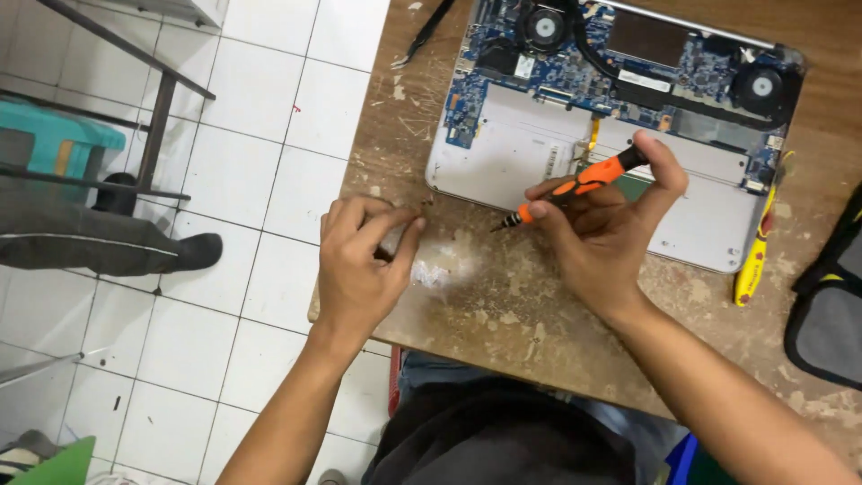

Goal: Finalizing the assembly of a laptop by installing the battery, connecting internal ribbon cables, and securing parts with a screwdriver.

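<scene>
Two hands over a worn wooden worktop (503,305). Right hand (611,224) pinches 1 orange-and-black screwdriver (575,186) betw. thumb & fingers, gripped tight; tip points left, down toward the bare wood just below the laptop's near edge. Left hand (359,260) sits near the worktop's left edge, thumb & forefinger pressed together as if pinching sth. tiny; can't tell what, too small to see. A white scuffed patch lies just beside that hand, betw. the 2 hands.

1 laptop (512,153), back cover off, lies at the far side of the worktop, w/ its near edge just by the right hand. Inside: 2 round fans (545,25), 1 at the top left, 1 at the top right, blue circuit board betw. them, pale grey battery area below.

1 yellow tool (752,260) w/ red end lies just right of the laptop's right edge. 1 pair of black tweezers (422,36) at the far left corner, tip partly over the edge. 1 black-and-grey bag (831,305) at the right edge, cut off by the frame.

White tile floor (269,180) left of the worktop; 1 dark shoe (193,251) on it, and 1 teal box (54,135) under a metal frame.
</scene>
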